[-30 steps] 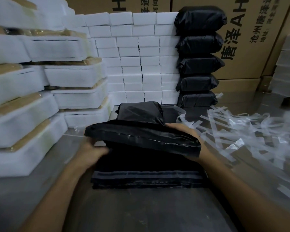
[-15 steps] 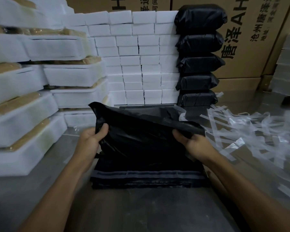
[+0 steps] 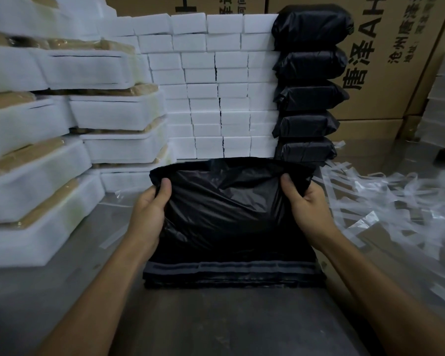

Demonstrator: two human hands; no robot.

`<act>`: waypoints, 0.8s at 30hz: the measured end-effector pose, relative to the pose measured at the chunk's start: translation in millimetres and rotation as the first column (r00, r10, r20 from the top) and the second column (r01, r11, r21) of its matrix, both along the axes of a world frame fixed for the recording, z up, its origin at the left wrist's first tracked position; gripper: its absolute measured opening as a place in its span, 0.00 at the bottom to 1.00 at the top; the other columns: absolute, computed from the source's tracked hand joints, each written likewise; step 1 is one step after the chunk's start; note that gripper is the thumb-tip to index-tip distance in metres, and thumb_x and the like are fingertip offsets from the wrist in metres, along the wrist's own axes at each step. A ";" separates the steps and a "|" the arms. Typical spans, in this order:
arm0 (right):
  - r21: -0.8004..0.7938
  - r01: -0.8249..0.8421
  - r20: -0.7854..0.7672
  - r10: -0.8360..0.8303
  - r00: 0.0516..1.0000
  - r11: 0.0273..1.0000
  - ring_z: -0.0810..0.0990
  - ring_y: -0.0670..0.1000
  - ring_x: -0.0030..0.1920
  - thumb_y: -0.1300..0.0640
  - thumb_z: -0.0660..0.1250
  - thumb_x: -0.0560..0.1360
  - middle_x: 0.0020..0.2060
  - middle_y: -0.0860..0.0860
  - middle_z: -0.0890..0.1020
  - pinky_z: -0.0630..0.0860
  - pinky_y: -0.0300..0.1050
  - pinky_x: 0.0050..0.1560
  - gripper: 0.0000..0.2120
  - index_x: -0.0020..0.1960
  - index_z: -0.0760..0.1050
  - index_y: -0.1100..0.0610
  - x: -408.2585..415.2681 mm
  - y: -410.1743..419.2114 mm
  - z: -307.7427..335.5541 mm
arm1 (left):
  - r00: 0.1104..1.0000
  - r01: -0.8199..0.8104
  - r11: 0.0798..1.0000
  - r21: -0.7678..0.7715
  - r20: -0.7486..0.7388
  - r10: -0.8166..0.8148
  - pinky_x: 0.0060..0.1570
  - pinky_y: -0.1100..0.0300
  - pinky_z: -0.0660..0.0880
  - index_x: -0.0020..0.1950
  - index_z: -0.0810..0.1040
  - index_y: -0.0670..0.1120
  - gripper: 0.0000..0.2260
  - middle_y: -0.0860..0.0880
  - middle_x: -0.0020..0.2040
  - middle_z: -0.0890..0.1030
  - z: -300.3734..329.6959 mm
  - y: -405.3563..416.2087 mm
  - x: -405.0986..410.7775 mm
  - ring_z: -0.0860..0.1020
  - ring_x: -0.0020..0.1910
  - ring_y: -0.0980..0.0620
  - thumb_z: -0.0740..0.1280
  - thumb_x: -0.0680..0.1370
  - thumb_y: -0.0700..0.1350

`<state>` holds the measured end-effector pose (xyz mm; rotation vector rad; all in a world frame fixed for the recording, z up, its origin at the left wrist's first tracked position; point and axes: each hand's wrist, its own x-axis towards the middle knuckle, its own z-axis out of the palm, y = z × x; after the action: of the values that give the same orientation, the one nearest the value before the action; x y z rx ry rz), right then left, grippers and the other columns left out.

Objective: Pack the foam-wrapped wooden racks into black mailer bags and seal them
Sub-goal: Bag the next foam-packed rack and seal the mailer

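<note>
Both hands grip a filled black mailer bag (image 3: 229, 209) by its two upper corners, the left hand (image 3: 149, 214) at the left edge and the right hand (image 3: 306, 209) at the right, thumbs curled over the near face. It stands upright on a flat stack of empty mailer bags (image 3: 231, 273) on the grey surface (image 3: 216, 322). Foam-wrapped racks (image 3: 49, 196) are piled at left, five sealed black packages (image 3: 308, 98) stacked behind, and clear liner strips (image 3: 396, 214) lie at right.

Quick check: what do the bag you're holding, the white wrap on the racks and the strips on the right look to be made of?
Bag: thin black plastic film, glossy; it crinkles and catches light.
Wrap: looks like soft white foam sheet, matte, with rounded, thick edges; tan wood shows through the gaps.
Strips: thin, clear to whitish, shiny and curled, probably plastic liners peeled off bag seals, though that is a guess.
</note>
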<state>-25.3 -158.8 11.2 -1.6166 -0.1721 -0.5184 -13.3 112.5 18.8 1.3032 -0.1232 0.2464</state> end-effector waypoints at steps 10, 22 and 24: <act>0.008 0.033 0.019 -0.033 0.999 0.999 0.83 0.44 0.54 0.49 0.61 0.83 0.50 0.44 0.85 0.79 0.44 0.57 0.09 0.52 0.79 0.48 4.8 5.3 4.1 | 0.987 -0.131 0.991 0.004 0.099 0.130 0.38 0.64 0.78 0.41 0.85 0.52 0.11 0.51 0.41 0.85 7.7 0.4 -2.8 0.83 0.41 0.55 0.66 0.80 0.42; 0.146 0.124 -0.085 -0.113 0.990 0.981 0.84 0.41 0.48 0.47 0.60 0.83 0.45 0.43 0.87 0.78 0.36 0.48 0.15 0.45 0.84 0.43 15.9 9.0 -4.6 | 0.888 -0.459 0.850 0.258 0.096 0.450 0.22 0.67 0.57 0.33 0.60 0.46 0.21 0.54 0.26 0.60 -8.8 -5.5 2.8 0.59 0.25 0.57 0.61 0.82 0.51; 0.162 0.142 -0.137 -0.120 0.983 0.976 0.85 0.42 0.48 0.47 0.61 0.83 0.46 0.44 0.87 0.78 0.38 0.48 0.15 0.46 0.84 0.46 20.0 9.7 -8.5 | 0.886 -0.460 0.839 0.291 0.085 0.457 0.23 0.66 0.57 0.33 0.60 0.47 0.20 0.53 0.26 0.60 -11.6 -7.4 3.7 0.59 0.25 0.58 0.60 0.82 0.52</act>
<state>-5.3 -149.1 2.6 -1.4928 0.0738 -0.5158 -9.6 105.1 7.2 1.6303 0.1546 0.6687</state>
